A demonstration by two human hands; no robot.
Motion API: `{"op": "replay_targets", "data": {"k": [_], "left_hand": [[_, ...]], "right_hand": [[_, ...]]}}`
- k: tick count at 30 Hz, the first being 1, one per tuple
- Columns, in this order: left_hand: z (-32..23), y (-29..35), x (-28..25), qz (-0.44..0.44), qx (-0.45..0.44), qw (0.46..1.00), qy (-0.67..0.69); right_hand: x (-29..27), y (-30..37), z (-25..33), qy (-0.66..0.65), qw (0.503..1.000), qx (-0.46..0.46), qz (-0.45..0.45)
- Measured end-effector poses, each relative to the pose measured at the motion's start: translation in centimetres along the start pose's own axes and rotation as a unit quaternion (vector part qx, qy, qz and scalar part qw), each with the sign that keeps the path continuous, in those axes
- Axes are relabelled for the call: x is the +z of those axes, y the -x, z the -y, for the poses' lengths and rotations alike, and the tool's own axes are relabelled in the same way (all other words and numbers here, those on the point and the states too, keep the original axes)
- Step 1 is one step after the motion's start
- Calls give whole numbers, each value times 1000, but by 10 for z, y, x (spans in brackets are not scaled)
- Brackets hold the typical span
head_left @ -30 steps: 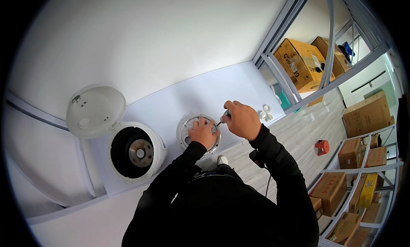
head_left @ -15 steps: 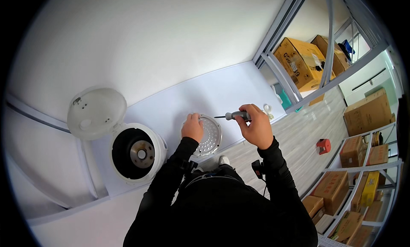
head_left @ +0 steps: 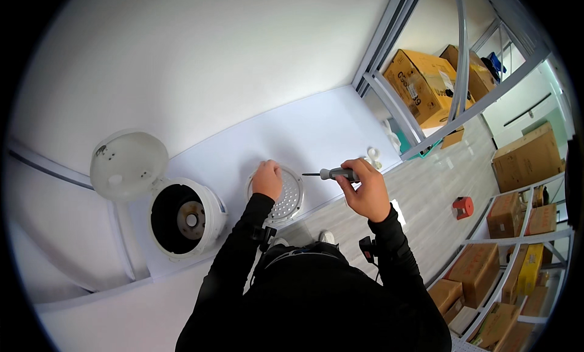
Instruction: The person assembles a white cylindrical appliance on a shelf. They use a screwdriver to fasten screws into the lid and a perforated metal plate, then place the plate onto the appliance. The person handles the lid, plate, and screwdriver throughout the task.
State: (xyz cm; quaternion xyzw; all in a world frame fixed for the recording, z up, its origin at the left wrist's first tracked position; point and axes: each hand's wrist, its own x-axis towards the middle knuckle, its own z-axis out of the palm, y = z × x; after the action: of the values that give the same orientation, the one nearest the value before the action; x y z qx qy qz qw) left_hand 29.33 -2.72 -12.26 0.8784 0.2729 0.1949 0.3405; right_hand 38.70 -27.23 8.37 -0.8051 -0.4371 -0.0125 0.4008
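Over the left part of a round metal plate [head_left: 290, 200] with many small holes, my left hand [head_left: 267, 180] is closed, its fingers curled together and the tips hidden. The plate lies on the white table. My right hand [head_left: 369, 191] is wrapped round a screwdriver [head_left: 334, 174] with a grey handle; its dark shaft points left, with the tip at the plate's right edge in the picture. Further left is a white rice cooker [head_left: 214, 215] with its lid [head_left: 131, 163] swung up. The cooker's dark inside shows a round metal heating plate [head_left: 191, 220].
Small white items [head_left: 373, 157] sit near the table's right end. Beyond a grey metal frame [head_left: 409, 118] stands a yellow-brown carton [head_left: 423, 87]. A red stool [head_left: 463, 208] is on the floor, and shelves with cartons [head_left: 471, 270] run along the right.
The whole view has shifted slightly. Relative to the plate, the screwdriver in my right hand has moved a little right and nearer to me. My left hand stays over the plate, fingers still closed.
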Motion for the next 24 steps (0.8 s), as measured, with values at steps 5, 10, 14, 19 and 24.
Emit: {"op": "replay_targets", "data": {"k": [5, 10, 14, 19, 24], "left_hand": [[-37, 6, 3, 99, -230, 850, 463], [-90, 24, 9, 46, -217, 810, 542], [-122, 36, 24, 7, -196, 799, 568], [-153, 43, 47, -25, -177, 757, 628], [-179, 45, 63, -59, -160, 747, 642]], "right_hand": [[-18, 5, -34, -90, 994, -16, -55], [-34, 20, -79, -191, 978, -16, -80], [-58, 25, -107, -219, 973, -50, -54], [-87, 27, -135, -262, 961, -82, -38], [-107, 29, -155, -281, 953, -105, -39]]}}
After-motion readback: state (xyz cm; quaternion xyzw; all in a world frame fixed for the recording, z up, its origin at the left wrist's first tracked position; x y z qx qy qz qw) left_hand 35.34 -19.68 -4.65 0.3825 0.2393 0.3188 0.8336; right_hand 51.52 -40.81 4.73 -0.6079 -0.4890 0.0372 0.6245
